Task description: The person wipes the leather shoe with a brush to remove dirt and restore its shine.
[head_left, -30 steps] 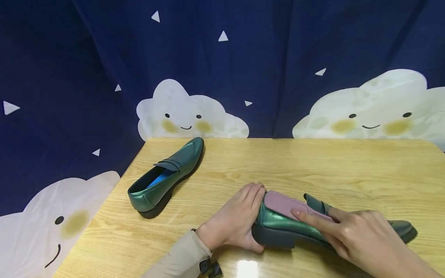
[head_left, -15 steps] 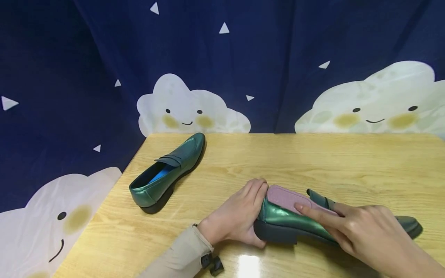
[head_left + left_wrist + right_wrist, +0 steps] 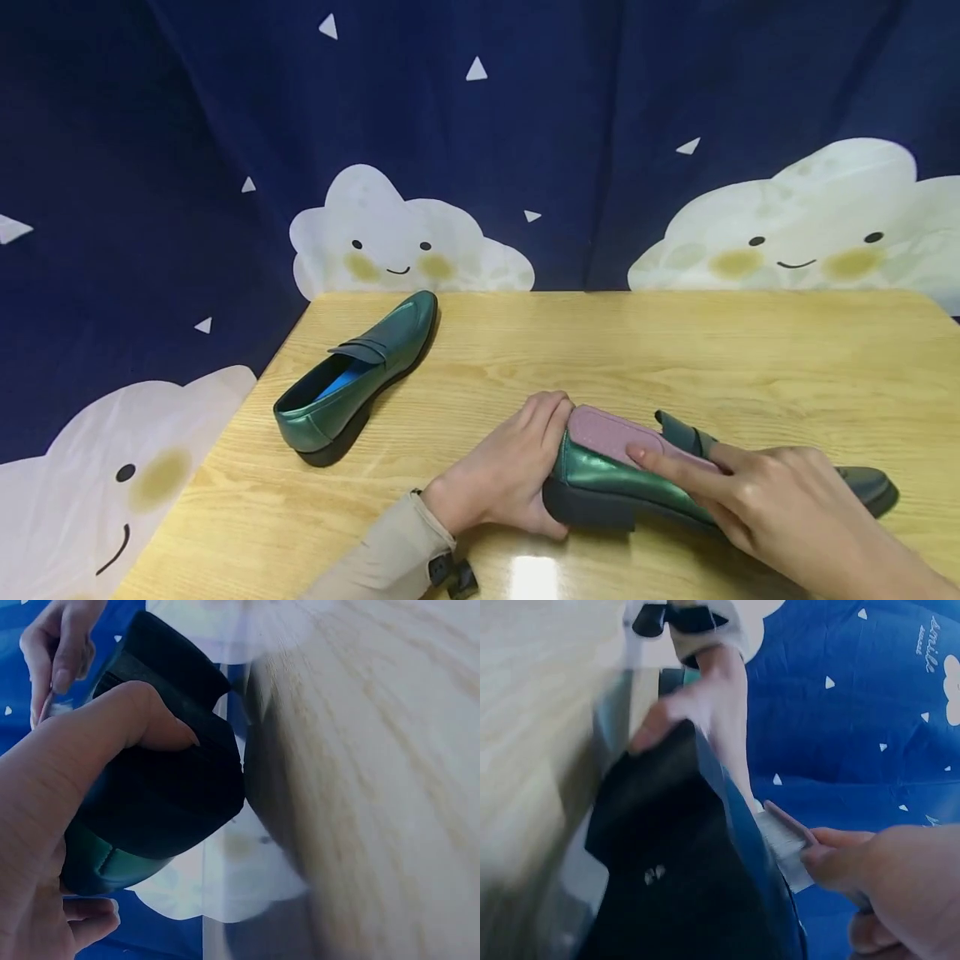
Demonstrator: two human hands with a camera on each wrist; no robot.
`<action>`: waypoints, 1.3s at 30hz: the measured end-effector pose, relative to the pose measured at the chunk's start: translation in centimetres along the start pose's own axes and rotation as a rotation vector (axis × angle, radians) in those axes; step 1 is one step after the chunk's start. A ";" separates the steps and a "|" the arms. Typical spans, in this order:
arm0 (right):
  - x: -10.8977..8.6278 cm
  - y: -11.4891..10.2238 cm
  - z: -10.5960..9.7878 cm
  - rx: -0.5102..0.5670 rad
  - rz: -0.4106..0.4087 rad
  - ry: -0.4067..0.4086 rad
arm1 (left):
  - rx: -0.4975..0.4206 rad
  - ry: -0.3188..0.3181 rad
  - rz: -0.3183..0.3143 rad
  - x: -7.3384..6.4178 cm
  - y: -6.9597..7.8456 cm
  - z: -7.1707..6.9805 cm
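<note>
A green metallic loafer [image 3: 600, 469] is tilted on its side, its dark sole [image 3: 675, 877] facing the wearer and its toe to the right. My left hand [image 3: 506, 471] grips it round the heel; in the left wrist view the thumb [image 3: 154, 724] presses on the sole. My right hand [image 3: 795, 504] holds a pink-backed brush [image 3: 603, 432], with the index finger stretched along its back. Pale bristles [image 3: 784, 844] show in the right wrist view, lying against the shoe's upper near the heel. The right hand hides part of the loafer's front.
A matching green loafer [image 3: 405, 337] with a blue insole stands upright at the table's back left. The table [image 3: 510, 342] has a light wood top. Behind it hangs a dark blue curtain [image 3: 570, 108] printed with white clouds and triangles.
The head view bobs slightly. Both hands keep their hold, and the brush shifts only a little along the shoe's heel side. The other loafer stays in place.
</note>
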State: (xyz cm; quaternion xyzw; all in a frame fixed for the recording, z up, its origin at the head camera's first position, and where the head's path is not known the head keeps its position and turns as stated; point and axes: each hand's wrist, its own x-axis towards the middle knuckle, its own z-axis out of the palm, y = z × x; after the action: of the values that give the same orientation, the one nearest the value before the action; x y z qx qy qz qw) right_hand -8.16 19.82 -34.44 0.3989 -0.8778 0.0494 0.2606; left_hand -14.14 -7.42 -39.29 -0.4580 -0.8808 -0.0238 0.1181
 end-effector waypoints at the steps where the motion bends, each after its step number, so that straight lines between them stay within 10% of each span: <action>1: -0.1 -0.1 0.1 0.040 -0.013 -0.026 | -0.013 0.006 0.002 0.0 0.0 0.1; 6: -0.4 -0.7 0.6 0.186 -0.094 -0.113 | -0.060 0.017 0.004 0.0 -0.2 0.2; 13: -0.4 0.4 0.2 0.009 0.021 -0.006 | -0.101 -0.009 -0.032 0.0 -0.2 0.1; 20: -0.7 -0.2 0.5 0.267 -0.066 -0.174 | -0.123 0.007 -0.021 0.0 -0.3 0.3; 27: -0.6 0.5 -0.3 -0.039 0.063 -0.063 | -0.122 -0.037 -0.050 0.1 -0.3 0.1; 35: -0.6 -0.3 0.3 0.265 -0.106 -0.190 | -0.095 -0.003 -0.037 -0.1 -0.2 0.2; 39: -0.7 -0.1 0.1 0.193 -0.083 -0.158 | -0.082 0.004 -0.036 0.0 -0.2 0.2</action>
State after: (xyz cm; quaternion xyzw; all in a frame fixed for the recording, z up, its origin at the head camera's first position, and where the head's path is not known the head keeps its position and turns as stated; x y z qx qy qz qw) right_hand -7.77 20.24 -34.88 0.4609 -0.8694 0.0912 0.1530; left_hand -14.33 -7.52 -39.50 -0.4466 -0.8868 -0.0629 0.1007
